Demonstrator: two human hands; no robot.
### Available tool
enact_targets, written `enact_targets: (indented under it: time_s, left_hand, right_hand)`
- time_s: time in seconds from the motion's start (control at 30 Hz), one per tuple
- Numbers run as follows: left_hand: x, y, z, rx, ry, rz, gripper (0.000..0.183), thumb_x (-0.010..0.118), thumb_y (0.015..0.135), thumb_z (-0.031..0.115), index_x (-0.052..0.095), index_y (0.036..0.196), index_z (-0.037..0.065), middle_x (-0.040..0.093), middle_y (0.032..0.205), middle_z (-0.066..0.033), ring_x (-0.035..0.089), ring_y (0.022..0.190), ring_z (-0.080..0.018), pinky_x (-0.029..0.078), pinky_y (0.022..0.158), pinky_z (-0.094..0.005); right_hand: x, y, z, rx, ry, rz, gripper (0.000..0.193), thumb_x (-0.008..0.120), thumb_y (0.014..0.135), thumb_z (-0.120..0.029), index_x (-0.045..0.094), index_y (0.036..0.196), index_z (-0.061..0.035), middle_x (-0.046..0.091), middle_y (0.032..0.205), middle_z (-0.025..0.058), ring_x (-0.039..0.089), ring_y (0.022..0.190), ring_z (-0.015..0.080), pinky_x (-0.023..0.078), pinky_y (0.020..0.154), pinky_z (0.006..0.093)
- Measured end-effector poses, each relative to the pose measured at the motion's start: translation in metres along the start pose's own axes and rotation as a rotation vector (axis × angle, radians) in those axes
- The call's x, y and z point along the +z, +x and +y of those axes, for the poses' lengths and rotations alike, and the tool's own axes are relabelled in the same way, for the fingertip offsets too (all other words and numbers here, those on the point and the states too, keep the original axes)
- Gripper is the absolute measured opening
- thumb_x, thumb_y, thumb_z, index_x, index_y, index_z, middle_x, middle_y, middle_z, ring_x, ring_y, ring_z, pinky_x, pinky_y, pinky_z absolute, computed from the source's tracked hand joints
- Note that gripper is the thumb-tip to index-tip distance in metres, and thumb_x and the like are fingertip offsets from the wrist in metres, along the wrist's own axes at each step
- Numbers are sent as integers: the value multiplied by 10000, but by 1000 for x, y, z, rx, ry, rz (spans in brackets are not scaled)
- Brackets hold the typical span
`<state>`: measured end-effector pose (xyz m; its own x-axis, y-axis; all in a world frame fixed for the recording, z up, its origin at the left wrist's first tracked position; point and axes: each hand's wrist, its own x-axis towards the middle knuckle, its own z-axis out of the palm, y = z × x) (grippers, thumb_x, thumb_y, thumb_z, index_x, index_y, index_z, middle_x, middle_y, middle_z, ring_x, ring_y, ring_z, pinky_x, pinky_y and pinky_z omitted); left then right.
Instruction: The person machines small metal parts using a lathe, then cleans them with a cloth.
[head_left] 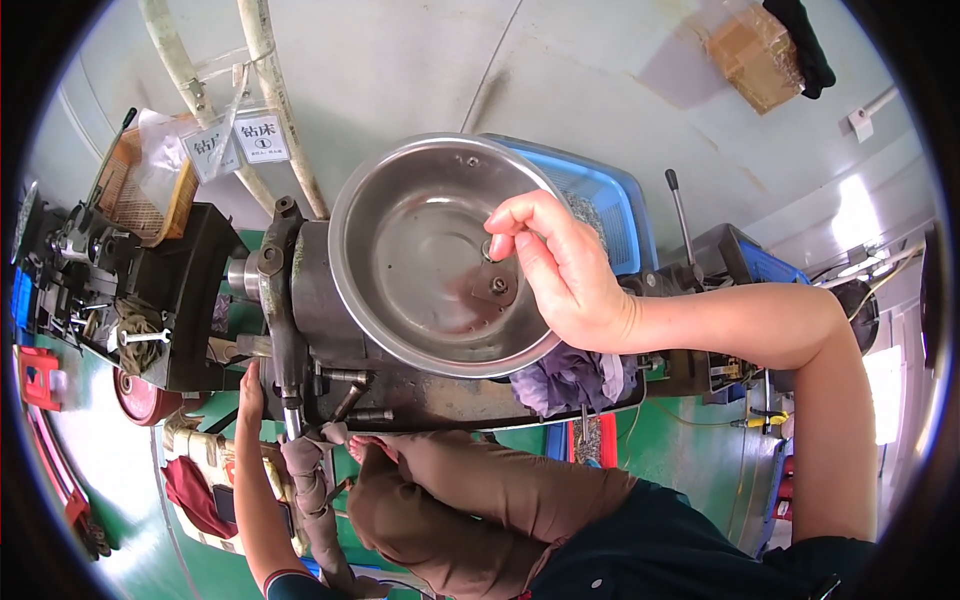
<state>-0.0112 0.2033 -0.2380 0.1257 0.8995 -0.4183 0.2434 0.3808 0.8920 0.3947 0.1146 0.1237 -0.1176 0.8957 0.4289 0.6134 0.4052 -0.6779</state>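
Observation:
A wide steel bowl (pixel 400 235) rests on the machine in front of me. Over its right side is my right hand (pixel 560 260), its fingers curled in and nearly closed. A small round metal part (pixel 488 250) shows right at the fingertips and appears pinched there. Below it, a small metal nut-like piece (pixel 498 287) lies on the bowl's bottom. My left hand (pixel 249 395) is low at the left, fingers stretched up beside the machine's dark edge; part of it is hidden. To its right stands a dark metal lever arm (pixel 285 320) with a cloth-wrapped handle (pixel 308 475).
Behind the bowl is a blue plastic basket (pixel 625 220) of small metal pieces. A purple rag (pixel 570 380) lies under the bowl's right edge. At left are a wicker basket (pixel 150 205) and a wrench (pixel 140 337). Upright poles (pixel 265 90) carry hanging signs.

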Motion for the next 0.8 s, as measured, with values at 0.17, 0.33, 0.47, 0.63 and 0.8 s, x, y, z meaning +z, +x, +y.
enact_targets:
  time_s: [0.17,0.33,0.47,0.63,0.8]
  left_hand:
    - [-7,2,-13,-7,-38,-45,437,338,865,294,440,1122,-44,481,1126,-129,419,1072,-206,279,914,-270]
    - [-1,2,-4,69,19,-23,415,348,866,270,425,1139,-32,465,1147,-128,402,1092,-204,267,927,-276]
    - [-3,-3,-2,31,-22,-50,435,348,865,277,374,1192,-9,412,1209,-113,341,1150,-200,229,955,-278]
    - [10,-7,5,-30,-149,17,338,338,857,228,441,1108,27,515,1011,-57,485,916,-136,372,805,-256]
    - [-3,7,-24,110,-127,-73,417,378,840,269,381,1203,63,490,1090,-81,482,960,-155,359,835,-254]
  right_hand:
    - [1,-2,3,11,22,-21,176,361,743,60,443,880,-15,499,698,86,505,644,203,411,622,306]
    - [-5,-3,-2,65,69,-94,202,309,791,78,413,941,-8,477,807,72,480,747,126,389,724,248]
    - [-3,-3,0,29,107,-4,170,348,779,48,440,913,-1,488,765,84,499,702,152,412,675,265]
    - [-4,-2,1,19,66,-15,174,345,777,51,439,912,-2,488,768,82,502,705,154,412,673,268]
    - [-4,-3,-2,28,33,-45,177,340,778,48,444,907,-12,493,789,85,507,706,175,418,677,279]
